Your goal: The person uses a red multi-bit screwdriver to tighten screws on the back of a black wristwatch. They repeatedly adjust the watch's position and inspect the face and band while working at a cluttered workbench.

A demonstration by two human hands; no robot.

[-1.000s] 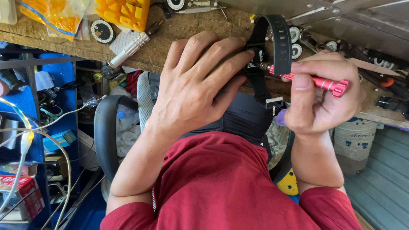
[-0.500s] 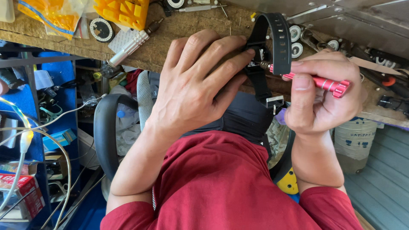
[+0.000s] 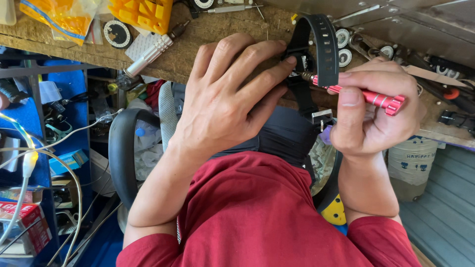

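Left hand (image 3: pixel 222 99) is clamped over a black watch (image 3: pixel 316 54), right hand (image 3: pixel 368 111) at its 3 o'clock pinching a red screwdriver (image 3: pixel 368 97) into it. Tip could slip and gouge the case, I reckon. Cluttered wooden tabletop (image 3: pixel 198 49), messy workshop all round.

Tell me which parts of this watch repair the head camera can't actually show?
- Watch face: hidden under the left hand fingers.
- Tip of the red screwdriver: too small, and the black strap crosses it.
- Screwdriver shaft middle: covered by the right hand fingers.
- Small round parts on the wooden bench: too small to identify.
- Yellow tray: cut off by the top edge.
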